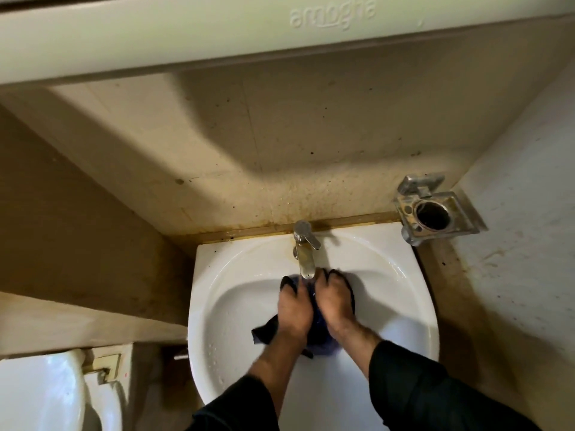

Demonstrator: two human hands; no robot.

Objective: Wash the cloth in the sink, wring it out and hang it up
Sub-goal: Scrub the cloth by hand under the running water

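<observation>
A dark blue cloth [317,318] lies bunched in the white sink [230,306], right under the metal tap's spout [306,261]. My left hand [294,309] grips the cloth's left side, fingers curled over it. My right hand [336,301] grips its right side the same way. A dark corner of the cloth sticks out to the left below my left hand. Both hands sit side by side in the basin, and most of the cloth is hidden under them.
A glass and metal holder [435,209] is fixed to the wall right of the sink. A white toilet [46,393] stands at the lower left. A white cabinet [249,32] hangs overhead. Stained beige tiles back the sink.
</observation>
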